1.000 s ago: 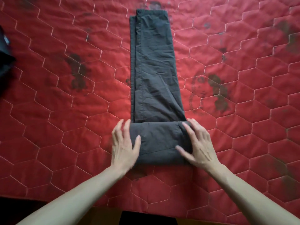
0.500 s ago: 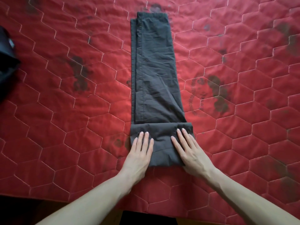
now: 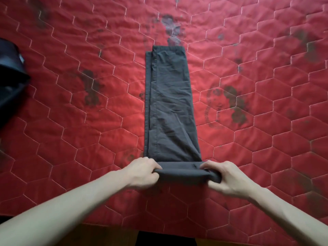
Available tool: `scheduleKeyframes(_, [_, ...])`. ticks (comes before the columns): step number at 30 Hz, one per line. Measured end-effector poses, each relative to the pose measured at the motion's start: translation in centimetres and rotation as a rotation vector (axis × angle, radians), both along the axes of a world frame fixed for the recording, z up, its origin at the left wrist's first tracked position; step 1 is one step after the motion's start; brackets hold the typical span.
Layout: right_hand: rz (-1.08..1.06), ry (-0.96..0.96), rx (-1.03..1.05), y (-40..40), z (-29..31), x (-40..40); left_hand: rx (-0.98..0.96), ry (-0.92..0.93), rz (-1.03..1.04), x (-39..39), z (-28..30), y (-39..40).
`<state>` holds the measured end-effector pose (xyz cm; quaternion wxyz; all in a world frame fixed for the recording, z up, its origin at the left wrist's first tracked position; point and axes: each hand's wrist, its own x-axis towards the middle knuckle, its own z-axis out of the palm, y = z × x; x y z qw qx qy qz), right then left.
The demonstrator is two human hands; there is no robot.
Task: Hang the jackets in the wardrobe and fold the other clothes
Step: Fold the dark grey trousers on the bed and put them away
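Gripping the rolled near end of the trousers (image 3: 170, 103), the left hand (image 3: 143, 172) and right hand (image 3: 229, 176) curl round it on the quilt (image 3: 71, 121).

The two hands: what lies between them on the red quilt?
In the head view, the rolled end of the dark trousers spans from left hand to right hand.

Red quilt (image 3: 71, 139) with hexagon stitching and dark printed blotches fills the view. Below its near edge: brown wooden strip (image 3: 106, 235). Light brightest at quilt centre.
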<state>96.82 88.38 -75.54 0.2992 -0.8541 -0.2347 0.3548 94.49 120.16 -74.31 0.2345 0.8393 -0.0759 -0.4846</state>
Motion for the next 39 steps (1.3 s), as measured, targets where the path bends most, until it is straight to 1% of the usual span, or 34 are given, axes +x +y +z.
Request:
scheduleKeyframes(3, [-0.171,0.114,0.109,0.5,0.7,1.8,-0.137,0.14,0.318,1.6,0.3,1.8])
scheduleKeyframes(5, [-0.264,0.112,0.136,0.9,0.9,3.1,-0.214,0.18,0.495,2.6,0.0,3.1])
scheduleKeyframes(7, [-0.385,0.108,0.184,1.2,0.5,4.5,-0.291,0.18,0.68,3.4,-0.9,4.3])
scheduleKeyframes(10, [-0.588,0.104,0.267,1.9,-0.9,6.5,-0.382,0.216,1.008,4.0,-2.3,5.1])
scheduleKeyframes(12, [-0.679,0.085,0.292,2.5,-2.1,7.5,-0.426,0.239,1.175,4.1,-3.5,5.3])
scheduleKeyframes(15, [-0.772,0.066,0.293,3.7,-3.9,8.4,-0.425,0.158,1.309,4.1,-4.8,4.7])
scheduleKeyframes(17, [-0.809,-0.021,0.242,4.5,-5.2,8.6,-0.408,0.041,1.404,4.3,-5.9,3.8])
scheduleKeyframes(19, [-0.838,-0.133,0.181,5.1,-6.4,8.7,-0.338,-0.112,1.43,4.3,-6.7,2.8])
scheduleKeyframes(20, [-0.834,-0.193,0.163,5.3,-6.8,8.6,-0.268,-0.219,1.396,4.1,-7.2,2.4])
scheduleKeyframes(21, [-0.805,-0.279,0.143,5.5,-7.3,8.6,-0.161,-0.355,1.308,3.8,-7.4,2.0])
scheduleKeyframes(23, [-0.666,-0.52,0.054,5.8,-8.1,8.1,0.038,-0.647,1.004,3.0,-7.6,1.4])
scheduleKeyframes(24, [-0.583,-0.627,0.005,5.9,-8.3,7.7,0.064,-0.762,0.828,2.6,-7.6,1.2])
scheduleKeyframes(25, [-0.494,-0.691,-0.03,5.9,-8.2,7.1,0.048,-0.837,0.647,2.4,-7.6,0.9])
scheduleKeyframes(27, [-0.315,-0.704,-0.08,5.7,-8.4,5.3,0.034,-0.881,0.287,1.8,-8.0,0.5])
scheduleKeyframes(29, [-0.203,-0.63,-0.155,5.1,-9.0,3.7,0.111,-0.807,0.034,1.3,-8.9,0.4])
scheduleKeyframes(31, [-0.208,-0.52,-0.182,4.8,-9.7,2.7,0.206,-0.713,-0.073,1.0,-9.8,0.7])
scheduleKeyframes(33, [-0.283,-0.441,-0.17,5.2,-10.0,2.5,0.258,-0.676,-0.102,1.1,-10.3,0.8])
scheduleKeyframes(36, [-0.425,-0.45,-0.181,6.1,-10.1,3.0,0.266,-0.662,-0.076,1.5,-10.3,0.8])
scheduleKeyframes(39, [-0.505,-0.445,-0.209,6.5,-10.1,3.5,0.254,-0.667,-0.064,1.5,-10.2,1.0])
